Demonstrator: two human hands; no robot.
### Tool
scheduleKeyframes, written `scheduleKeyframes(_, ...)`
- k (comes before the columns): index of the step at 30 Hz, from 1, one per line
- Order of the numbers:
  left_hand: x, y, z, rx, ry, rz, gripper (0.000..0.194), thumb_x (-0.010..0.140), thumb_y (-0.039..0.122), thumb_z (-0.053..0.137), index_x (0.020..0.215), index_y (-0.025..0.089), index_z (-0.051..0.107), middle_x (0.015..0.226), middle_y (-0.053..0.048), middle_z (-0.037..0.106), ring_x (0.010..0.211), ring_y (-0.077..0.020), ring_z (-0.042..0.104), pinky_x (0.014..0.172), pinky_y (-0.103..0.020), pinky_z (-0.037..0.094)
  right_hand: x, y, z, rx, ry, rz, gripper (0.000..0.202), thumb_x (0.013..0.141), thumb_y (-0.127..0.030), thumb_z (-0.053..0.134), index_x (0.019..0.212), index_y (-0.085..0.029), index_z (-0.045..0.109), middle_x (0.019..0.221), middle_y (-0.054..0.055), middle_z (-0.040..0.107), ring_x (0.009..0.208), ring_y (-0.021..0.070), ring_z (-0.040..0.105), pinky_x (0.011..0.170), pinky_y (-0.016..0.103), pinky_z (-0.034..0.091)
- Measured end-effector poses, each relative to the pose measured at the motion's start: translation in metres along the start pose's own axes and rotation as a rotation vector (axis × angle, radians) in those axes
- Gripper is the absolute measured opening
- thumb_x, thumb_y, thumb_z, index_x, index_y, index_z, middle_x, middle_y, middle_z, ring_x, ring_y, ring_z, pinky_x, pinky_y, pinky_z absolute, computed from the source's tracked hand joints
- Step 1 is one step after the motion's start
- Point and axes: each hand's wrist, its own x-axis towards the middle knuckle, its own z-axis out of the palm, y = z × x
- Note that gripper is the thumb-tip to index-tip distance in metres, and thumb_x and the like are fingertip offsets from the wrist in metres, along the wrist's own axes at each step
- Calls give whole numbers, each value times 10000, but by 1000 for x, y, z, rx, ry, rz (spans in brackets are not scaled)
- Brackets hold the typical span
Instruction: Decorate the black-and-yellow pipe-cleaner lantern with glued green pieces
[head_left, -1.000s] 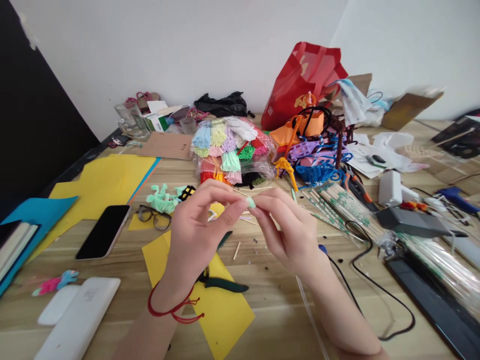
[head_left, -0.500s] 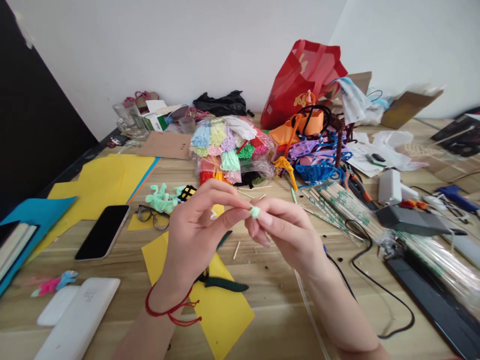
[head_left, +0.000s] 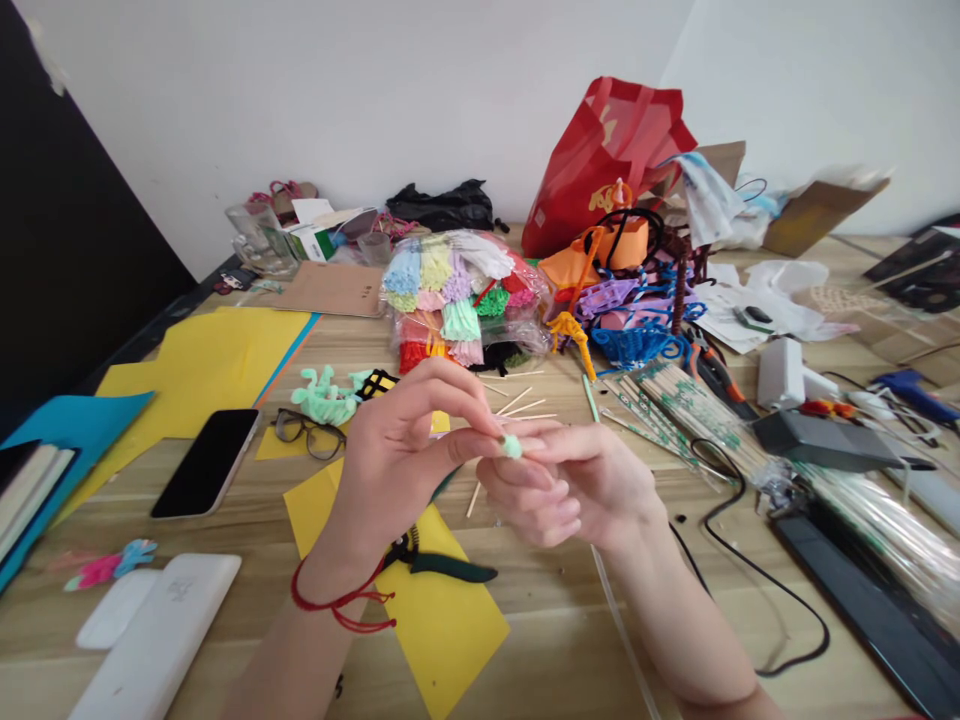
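A small pale green fuzzy piece (head_left: 512, 446) is pinched between my two hands above the middle of the table. My left hand (head_left: 409, 450), with a red cord bracelet on its wrist, grips its left side between thumb and forefinger. On the other side, my right hand (head_left: 574, 480) holds it by the fingertips, the lower fingers curled beneath. Green-handled cutters (head_left: 454, 568) lie on a yellow sheet (head_left: 450, 640) below, partly hidden by my left hand. Behind that hand rests a light green fuzzy figure (head_left: 324, 398), beside a pair of glasses (head_left: 307, 435).
A phone (head_left: 206, 463) and white devices (head_left: 161, 640) lie left. Bagged pipe cleaners (head_left: 461, 300) and a red bag (head_left: 607, 165) stand behind. Thin sticks (head_left: 517, 400) lie beyond my hands; a black cable (head_left: 780, 590), pliers (head_left: 716, 370) and wrapped bundles (head_left: 690, 410) are right.
My right hand has turned and its fingers have curled under the green piece. My left hand still pinches the piece, which sits slightly lower.
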Motion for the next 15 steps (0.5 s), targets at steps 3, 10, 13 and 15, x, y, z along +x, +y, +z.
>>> scheduleKeyframes(3, 0, -1, 1, 12, 20, -9, 178, 765, 432, 824, 706, 283, 748, 787, -23, 648, 794, -181, 611, 763, -334, 516, 1, 2, -1, 28, -33, 7, 190, 868, -230, 606, 707, -138, 569, 578, -72, 323, 413, 30, 197, 336, 129, 178)
scheduleKeyframes(10, 2, -5, 3, -15, 32, -31, 38, 824, 334, 793, 821, 298, 780, 857, -17, 708, 897, -174, 638, 899, -335, 513, 4, 5, 0, -24, 66, -144, 211, 908, -246, 609, 732, -129, 609, 586, -72, 308, 463, 44, 239, 400, 133, 248)
scheduleKeyframes(13, 2, -7, 3, -102, 40, -97, 73, 801, 362, 813, 769, 303, 785, 821, -10, 705, 868, -165, 646, 865, -328, 531, 3, 7, 5, -223, 153, -271, 251, 949, -283, 585, 760, -134, 654, 569, -61, 392, 456, 48, 314, 417, 159, 282)
scheduleKeyframes(15, 2, -10, 3, -174, 65, -178, 162, 739, 447, 845, 734, 297, 783, 807, -13, 705, 828, -168, 655, 801, -330, 557, 2, 10, 8, -454, 241, -389, 326, 995, -371, 535, 826, -141, 694, 579, -40, 487, 469, 62, 399, 446, 187, 340)
